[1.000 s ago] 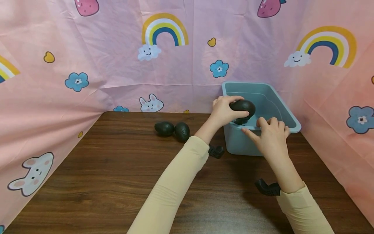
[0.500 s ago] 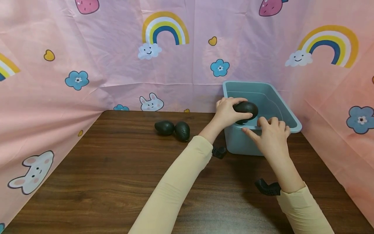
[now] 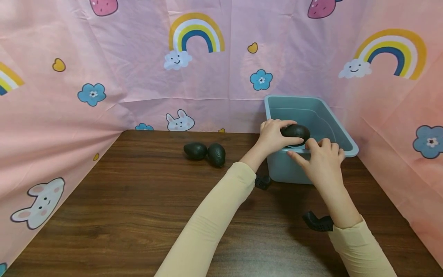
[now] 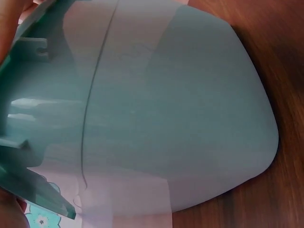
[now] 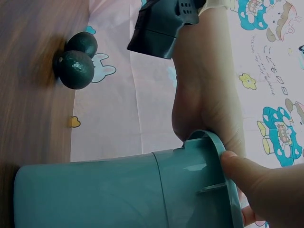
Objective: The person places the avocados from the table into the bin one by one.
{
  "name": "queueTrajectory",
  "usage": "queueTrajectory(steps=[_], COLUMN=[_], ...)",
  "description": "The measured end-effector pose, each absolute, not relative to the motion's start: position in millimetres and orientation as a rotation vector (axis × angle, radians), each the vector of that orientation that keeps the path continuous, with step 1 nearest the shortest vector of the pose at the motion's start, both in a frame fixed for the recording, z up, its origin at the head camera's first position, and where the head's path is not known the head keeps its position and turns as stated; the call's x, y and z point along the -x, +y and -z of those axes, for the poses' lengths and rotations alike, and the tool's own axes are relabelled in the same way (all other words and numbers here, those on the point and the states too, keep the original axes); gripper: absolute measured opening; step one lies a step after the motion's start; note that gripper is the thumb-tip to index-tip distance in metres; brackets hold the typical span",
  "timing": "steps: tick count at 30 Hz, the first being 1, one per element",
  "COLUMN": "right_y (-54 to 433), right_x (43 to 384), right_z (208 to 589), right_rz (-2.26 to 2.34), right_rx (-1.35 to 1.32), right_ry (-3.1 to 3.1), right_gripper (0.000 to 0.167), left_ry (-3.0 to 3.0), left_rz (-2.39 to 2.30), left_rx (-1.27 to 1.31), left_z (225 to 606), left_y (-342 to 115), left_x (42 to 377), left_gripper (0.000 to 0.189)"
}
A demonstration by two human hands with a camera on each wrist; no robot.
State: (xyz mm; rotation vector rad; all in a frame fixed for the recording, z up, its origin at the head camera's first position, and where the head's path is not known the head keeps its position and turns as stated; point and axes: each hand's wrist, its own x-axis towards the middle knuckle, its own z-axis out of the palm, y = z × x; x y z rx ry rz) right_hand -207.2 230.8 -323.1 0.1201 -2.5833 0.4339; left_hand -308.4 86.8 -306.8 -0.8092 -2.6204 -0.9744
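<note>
My left hand (image 3: 271, 136) reaches over the near left rim of a blue-green plastic bin (image 3: 287, 169) and grips a dark green avocado (image 3: 297, 132) between thumb and fingers, low inside the opening. Along the bin's near rim, my right hand (image 3: 322, 159) holds on, its thumb outside and its fingertips curled over the edge. From the right wrist view, the right thumb (image 5: 240, 166) presses the rim, while the left wrist (image 5: 204, 85) passes over it. The left wrist view is mostly filled by the bin's outer wall (image 4: 180, 104).
Two more avocados, one on the left (image 3: 195, 151) and one on the right (image 3: 216, 155), lie side by side on the brown wooden table (image 3: 138, 215). A patterned cloth (image 3: 214, 84) rises behind and at both sides, close to the bin.
My left hand has moved slightly right and down into the bin with the avocado. A dark shape seen under that avocado earlier is now mostly hidden. The right hand stays on the rim.
</note>
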Motion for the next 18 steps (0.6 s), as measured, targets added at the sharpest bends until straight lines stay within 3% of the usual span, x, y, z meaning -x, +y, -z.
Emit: queueTrajectory(steps=[18], right_y=[231.1], right_x=[206.1], right_z=[322.9], right_rz=[-0.437], right_rx=[-0.125], right_ry=[-2.586], right_gripper=[0.055], left_ry=[-2.701], left_rz=[0.872], left_rx=[0.808], left_z=[310.4], left_y=[87.4], left_x=[310.7], left_gripper=[0.064])
